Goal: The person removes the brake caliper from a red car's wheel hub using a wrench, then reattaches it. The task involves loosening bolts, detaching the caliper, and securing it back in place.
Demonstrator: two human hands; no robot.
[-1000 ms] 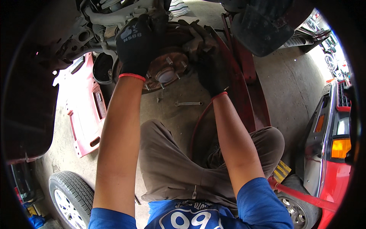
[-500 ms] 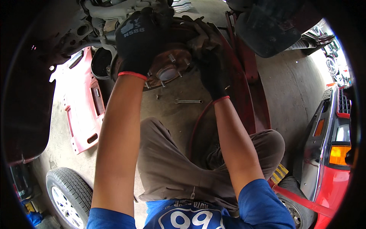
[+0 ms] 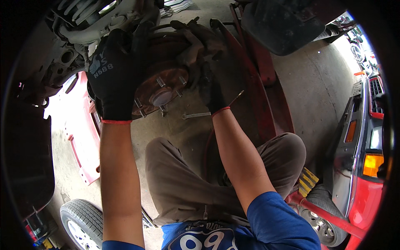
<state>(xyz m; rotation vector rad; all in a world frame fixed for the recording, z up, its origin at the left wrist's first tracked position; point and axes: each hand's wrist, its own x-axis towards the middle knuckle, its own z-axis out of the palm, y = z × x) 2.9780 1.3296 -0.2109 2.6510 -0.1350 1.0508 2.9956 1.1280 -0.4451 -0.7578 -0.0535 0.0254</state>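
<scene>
Gloves in black with red cuffs cover both hands, which reach up and forward on either side of a rusty brake rotor. The left hand lies along the rotor's left side, fingers pointing up toward dark suspension parts; its fingertips merge with the shadow, so I cannot tell what they close on. The right hand is up against the brake caliper, just right of the rotor, its thumb side turned toward the metal; black glove and dark parts blend, and whether it grips or only touches cannot be told. Between the hands, wheel studs stand out around the pale hub centre. Just left of the right wrist, a combination wrench lies on the concrete floor, partly hidden by the wrist. To the right of the right hand rises a red steel frame, with a black flap above. Farther left of the left hand lies a glaring red-and-white body panel, and below it, beside the left forearm, a tyred wheel. Well right of the right forearm are a yellow-and-black striped block and the front of a red vehicle.
</scene>
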